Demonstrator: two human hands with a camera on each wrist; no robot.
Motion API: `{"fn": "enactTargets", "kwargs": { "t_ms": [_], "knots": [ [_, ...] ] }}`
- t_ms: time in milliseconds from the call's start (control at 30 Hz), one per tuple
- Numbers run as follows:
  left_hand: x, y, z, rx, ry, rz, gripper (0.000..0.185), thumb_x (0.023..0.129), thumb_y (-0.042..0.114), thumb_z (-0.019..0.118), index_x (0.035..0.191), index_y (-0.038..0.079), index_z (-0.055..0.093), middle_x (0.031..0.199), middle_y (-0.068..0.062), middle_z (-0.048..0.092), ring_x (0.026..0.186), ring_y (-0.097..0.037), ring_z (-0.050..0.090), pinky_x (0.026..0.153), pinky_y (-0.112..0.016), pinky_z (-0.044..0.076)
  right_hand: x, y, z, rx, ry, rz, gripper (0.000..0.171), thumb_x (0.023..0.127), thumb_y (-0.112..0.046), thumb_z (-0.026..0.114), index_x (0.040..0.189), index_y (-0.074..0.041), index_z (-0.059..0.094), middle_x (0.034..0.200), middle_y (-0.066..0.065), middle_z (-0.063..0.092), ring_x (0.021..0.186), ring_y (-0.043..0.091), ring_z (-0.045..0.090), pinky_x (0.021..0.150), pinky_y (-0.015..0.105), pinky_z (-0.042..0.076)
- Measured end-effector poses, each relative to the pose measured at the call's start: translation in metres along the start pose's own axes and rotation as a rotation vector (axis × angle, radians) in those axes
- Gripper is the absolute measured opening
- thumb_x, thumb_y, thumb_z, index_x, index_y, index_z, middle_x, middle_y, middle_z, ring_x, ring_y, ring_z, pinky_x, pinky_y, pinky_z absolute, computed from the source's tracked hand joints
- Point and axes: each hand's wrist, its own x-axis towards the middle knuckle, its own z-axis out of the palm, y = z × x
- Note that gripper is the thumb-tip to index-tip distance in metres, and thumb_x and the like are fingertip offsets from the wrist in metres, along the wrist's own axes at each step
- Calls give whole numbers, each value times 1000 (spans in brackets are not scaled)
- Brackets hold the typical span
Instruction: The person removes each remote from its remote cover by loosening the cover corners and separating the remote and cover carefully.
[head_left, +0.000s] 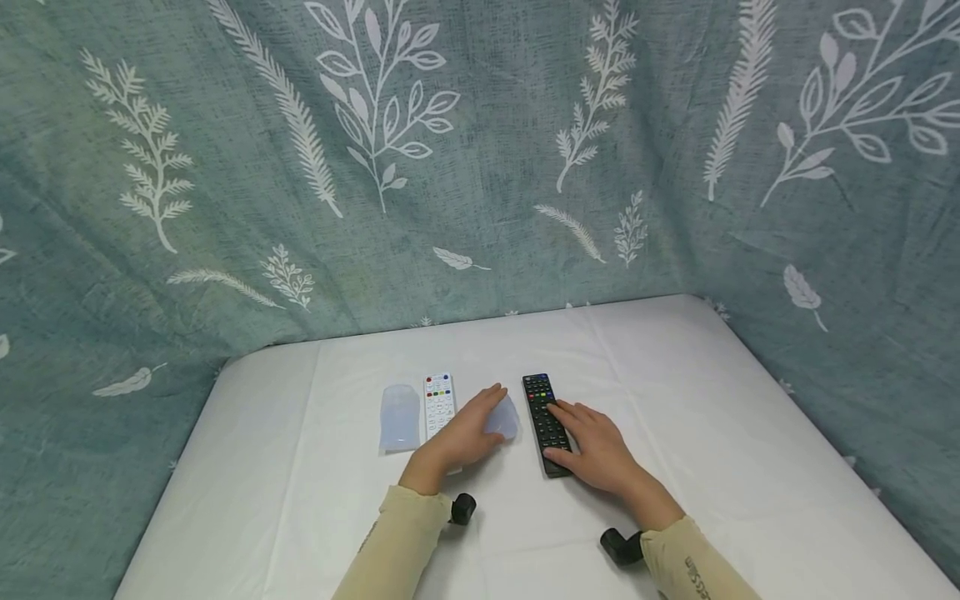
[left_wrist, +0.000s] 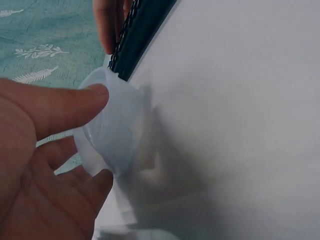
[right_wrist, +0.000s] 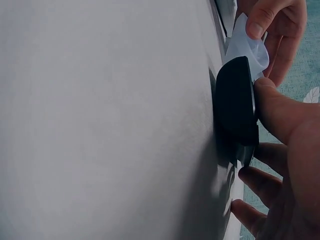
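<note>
My left hand pinches a translucent bluish silicone sleeve between thumb and fingers. In the left wrist view the sleeve's mouth bulges round and gapes near the black remote. My right hand holds the black remote control, thumb at its left edge and fingers toward its right side. The right wrist view looks at the remote's dark near end, with the sleeve beyond it. Sleeve and remote are apart in the head view.
A white remote control lies left of my left hand, partly hidden by it. Beside it rests a flat translucent sleeve. The white-covered table meets a green leaf-patterned cloth at its back edge.
</note>
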Motion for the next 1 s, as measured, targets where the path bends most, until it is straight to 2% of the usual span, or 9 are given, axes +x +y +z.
{"fn": "enactTargets", "kwargs": {
  "t_ms": [200, 600, 867, 1000],
  "knots": [
    [-1, 0, -1, -35, -40, 5, 71, 92, 5, 65, 155, 4, 33, 165, -14, 25, 154, -38, 17, 126, -48, 18, -1, 1, 3, 9, -8, 1, 68, 92, -44, 67, 149, -12, 47, 153, 15, 47, 140, 45, 42, 114, 64, 32],
    [-3, 1, 2, -76, -19, -7, 78, 90, 1, 60, 158, 6, 23, 167, -14, 18, 156, -38, 10, 127, -50, 14, -2, -2, 1, 41, -4, -14, 69, 91, -40, 69, 148, -10, 47, 153, 17, 47, 140, 47, 41, 114, 64, 31],
    [-6, 0, 3, -94, -14, -8, 84, 86, 0, 63, 159, 7, 21, 168, -16, 13, 156, -40, 6, 127, -53, 12, -2, -1, 5, 59, -5, -14, 69, 91, -40, 69, 149, -10, 47, 153, 17, 46, 141, 47, 39, 114, 66, 30],
    [-7, 0, 4, -124, 14, -21, 88, 84, 2, 64, 160, 12, 20, 169, -14, 9, 157, -36, 1, 127, -54, 11, -3, -2, 4, 62, -1, -9, 69, 91, -39, 69, 149, -9, 47, 153, 18, 46, 141, 48, 39, 113, 67, 29]
  ]
}}
